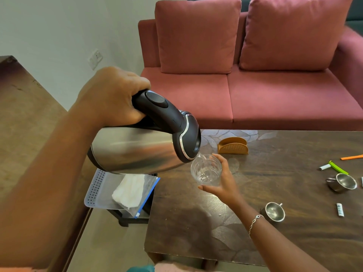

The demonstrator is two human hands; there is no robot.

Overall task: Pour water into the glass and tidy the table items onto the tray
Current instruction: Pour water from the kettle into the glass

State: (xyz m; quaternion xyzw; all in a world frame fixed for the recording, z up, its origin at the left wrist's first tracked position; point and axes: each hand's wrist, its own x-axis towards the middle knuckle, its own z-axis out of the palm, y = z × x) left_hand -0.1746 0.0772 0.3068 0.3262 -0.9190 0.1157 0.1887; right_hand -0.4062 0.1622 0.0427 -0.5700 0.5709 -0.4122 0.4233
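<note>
Head view. Gripping the black handle of the kettle (137,148) with the left hand (115,95), fingers wrapped fully round it. Tipped far over, steel body nearly level, spout down at the rim of the glass (206,169), with a thin stream of water running in. Holding the glass with the right hand (222,183), fingers curled round the far side and thumb on the near side, close to the left edge of the tabletop (275,183); cannot tell whether resting on the wood or lifted.

Left of the tabletop and lower down, the white perforated tray (96,185), partly hidden by the kettle, with a zip bag (131,189) of something white lying in it.

On the tabletop: a brown napkin holder (232,146) just behind the glass, a near cup (274,212) and a far cup (342,182) of steel to the right, a green clip (337,167), an orange stick (351,157), a white tube (340,210). Behind, a pink sofa (255,91).
</note>
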